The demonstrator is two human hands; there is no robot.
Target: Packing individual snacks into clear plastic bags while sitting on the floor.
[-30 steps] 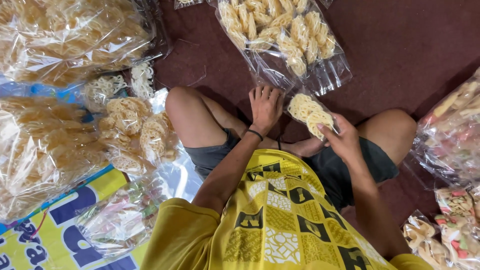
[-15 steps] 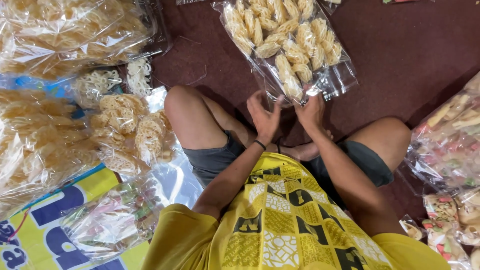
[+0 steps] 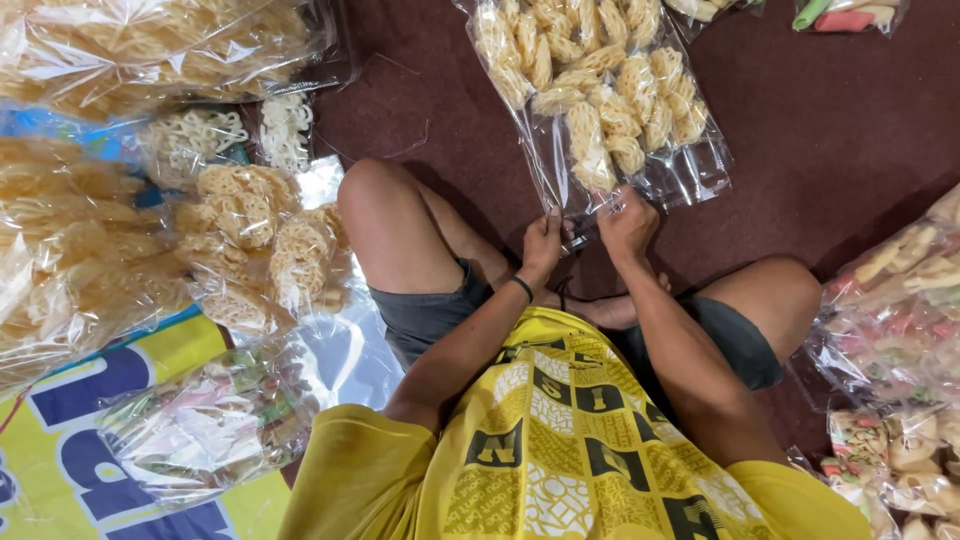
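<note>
The clear bag (image 3: 600,100) of pale crackers lay on the dark red floor (image 3: 830,150) straight ahead of the seated person, its long axis running away from the knees and tilting a little leftward. Both hands met at its near, open end: the left hand (image 3: 543,243) pinched the plastic edge, and the right hand (image 3: 628,222) gripped the same edge just beside it (neither nearer than the other). A second earlier the right hand had held a loose cracker and the left rested open; both had since closed on the bag.
</note>
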